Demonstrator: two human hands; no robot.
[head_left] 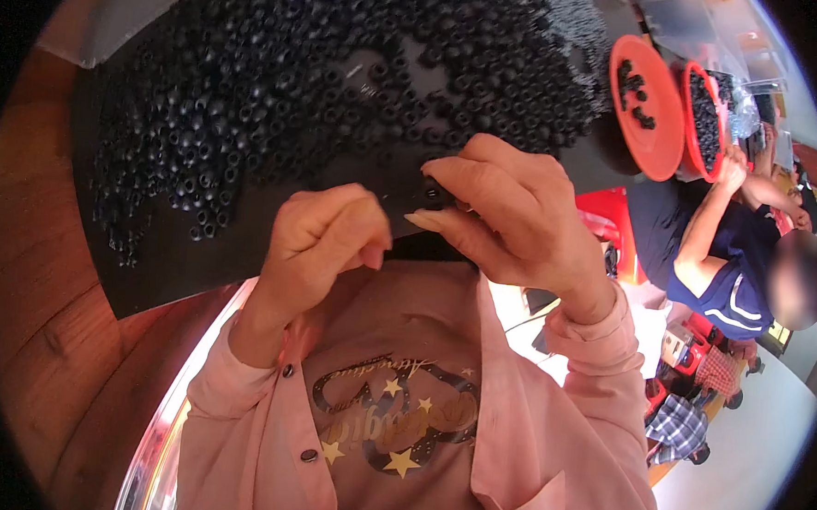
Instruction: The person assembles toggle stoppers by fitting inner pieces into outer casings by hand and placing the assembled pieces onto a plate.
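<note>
Between its thumb and forefinger, my right hand (pixel 522 206) pinches a small black hollow round part (pixel 433 192), just above the near edge of the dark table. To its left, my left hand (pixel 321 241) is closed, fingers curled inward and slightly blurred. What it holds, if anything, is hidden from view. The two hands are apart. Beyond them spreads a wide heap of similar black ring-shaped parts (pixel 279 73). A pile of small silvery pieces (pixel 572 42) lies at the heap's far right.
An orange-red plate (pixel 659 143) with a few black parts is right of the heap. Next to it stands a red basin (pixel 711 165) of black parts. A co-worker in a dark blue shirt (pixel 726 281) sits at the right, with other people farther off. Wooden boards (pixel 48 264) lie left.
</note>
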